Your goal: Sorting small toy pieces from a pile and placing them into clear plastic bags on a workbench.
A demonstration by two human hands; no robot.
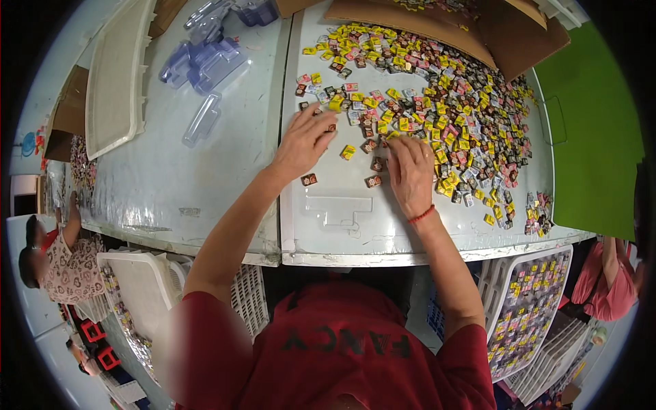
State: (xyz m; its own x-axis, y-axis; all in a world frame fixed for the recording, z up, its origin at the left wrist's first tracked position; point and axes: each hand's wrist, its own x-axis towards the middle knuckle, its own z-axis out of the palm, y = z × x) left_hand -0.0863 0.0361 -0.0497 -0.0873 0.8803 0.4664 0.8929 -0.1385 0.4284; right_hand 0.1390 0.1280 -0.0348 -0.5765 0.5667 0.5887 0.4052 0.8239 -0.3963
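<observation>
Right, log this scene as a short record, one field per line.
Pieces: small, yellow, brown, pink and dark, scattered and heaped
Left hand: fingers among pieces at the heap's left; grip unclear
Right hand: fingers curled at the heap's near side; grip unclear
Wrist: red bracelet, right
Near edge: clear plastic tray
Far side: cardboard box

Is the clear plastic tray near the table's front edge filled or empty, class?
Empty: the clear plastic tray holds no small multicoloured packets; white tabletop shows through it.
</observation>
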